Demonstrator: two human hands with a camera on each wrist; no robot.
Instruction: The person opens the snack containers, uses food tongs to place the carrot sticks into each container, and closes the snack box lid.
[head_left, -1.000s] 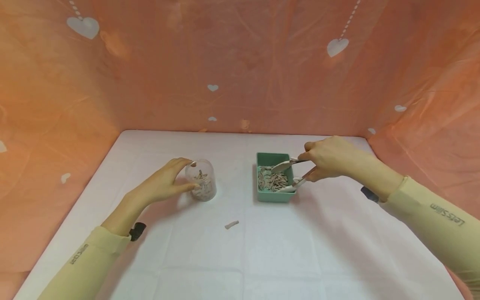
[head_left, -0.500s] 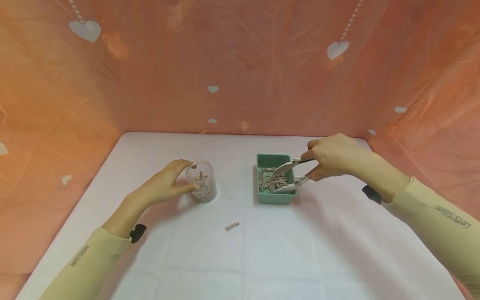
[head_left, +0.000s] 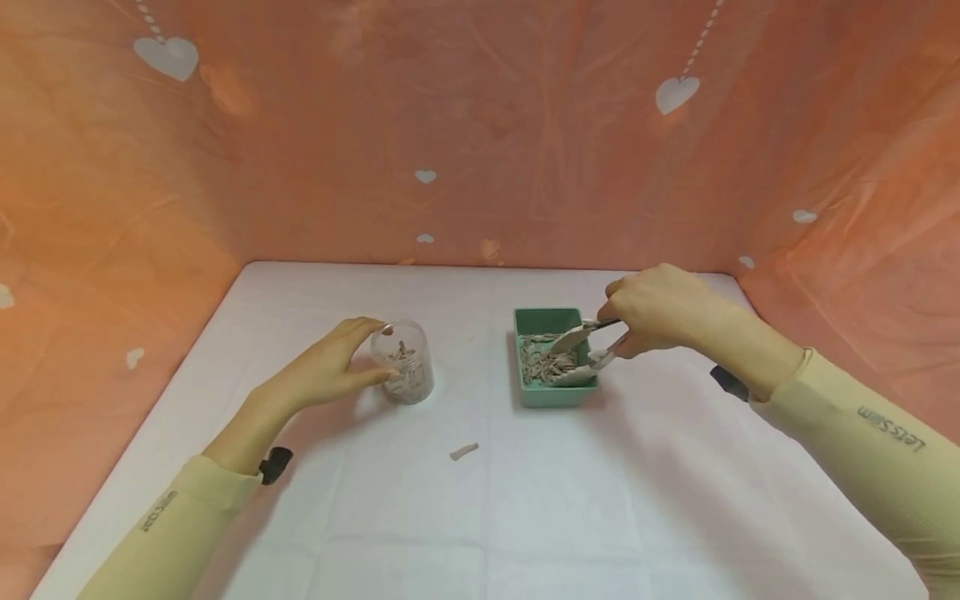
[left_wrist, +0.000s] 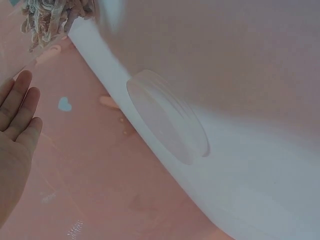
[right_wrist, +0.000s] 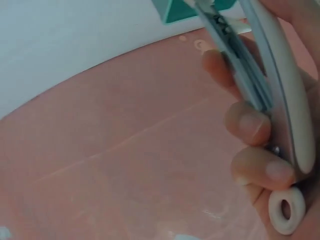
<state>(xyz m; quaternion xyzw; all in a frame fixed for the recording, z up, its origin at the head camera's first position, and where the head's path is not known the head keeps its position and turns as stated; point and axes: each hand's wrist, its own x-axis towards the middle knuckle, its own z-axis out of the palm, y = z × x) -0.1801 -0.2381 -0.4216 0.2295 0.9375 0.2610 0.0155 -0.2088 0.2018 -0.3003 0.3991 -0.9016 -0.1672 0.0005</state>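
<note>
Several pale hearts mark the orange sheeting round the white worktop. Both yellow sleeves bear lettering, the right one "Lets Slim". The right hand grips tongs whose spread arms point left and nearward, among strips in a green box. The left hand clasps an upright clear jar between thumb and fingers. One loose strip lies slantwise, nearer the person.

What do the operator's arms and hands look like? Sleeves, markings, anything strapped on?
Left hand and right hand: no gloves. Left sleeve and right sleeve: pale yellow-green, close-fitting, dark lettering along the forearm. Small black piece by each cuff: left piece, right piece.
</note>
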